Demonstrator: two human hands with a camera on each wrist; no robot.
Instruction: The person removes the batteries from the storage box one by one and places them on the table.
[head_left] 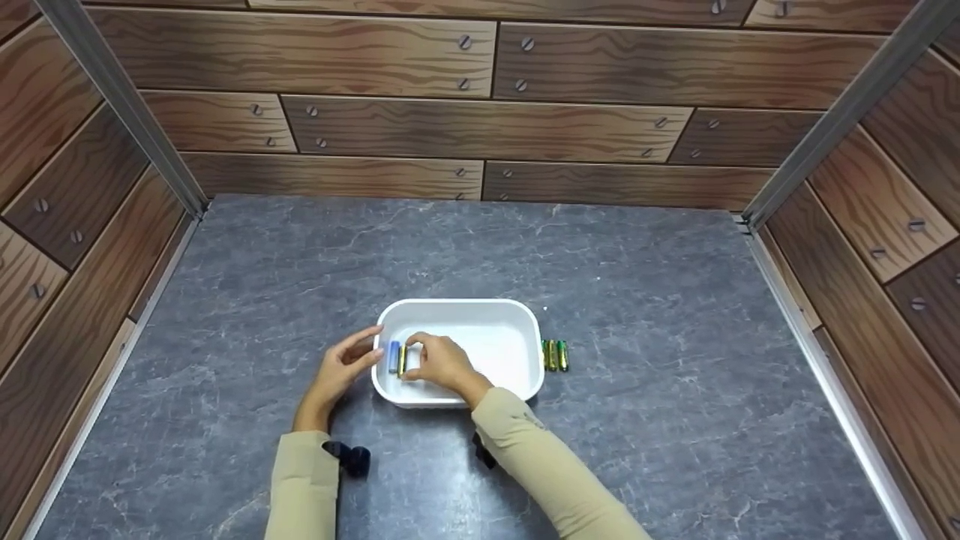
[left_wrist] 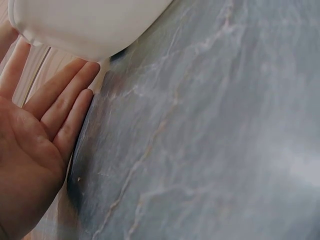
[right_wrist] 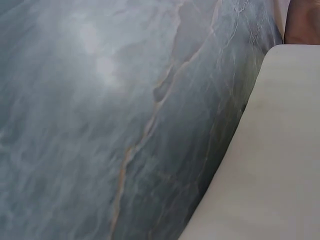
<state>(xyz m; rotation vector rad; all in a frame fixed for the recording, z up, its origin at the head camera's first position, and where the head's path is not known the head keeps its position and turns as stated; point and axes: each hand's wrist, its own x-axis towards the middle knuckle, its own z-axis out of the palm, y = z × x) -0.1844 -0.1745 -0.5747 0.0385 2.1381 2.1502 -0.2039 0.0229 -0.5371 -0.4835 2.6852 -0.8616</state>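
Note:
A white tray (head_left: 487, 334) sits on the marbled tabletop. Inside, by its left end, a blue battery (head_left: 394, 357) lies beside a gold battery (head_left: 403, 361), the two roughly parallel. My right hand (head_left: 444, 363) reaches over the tray's front rim and pinches the gold battery by its ends between thumb and fingers. My left hand (head_left: 337, 373) is at the tray's left rim, fingertips right at the edge. In the left wrist view the left hand (left_wrist: 42, 130) shows its palm, with loosely extended fingers under the tray's outer wall (left_wrist: 85, 35). The right wrist view shows mostly tabletop and tray wall (right_wrist: 270, 150).
Several gold-and-green batteries (head_left: 553, 355) lie side by side against the tray's right outer side, partly hidden by its rim. Wood-patterned panels (head_left: 480, 127) enclose the table at the back and both sides, with metal posts (head_left: 825, 120) at the corners.

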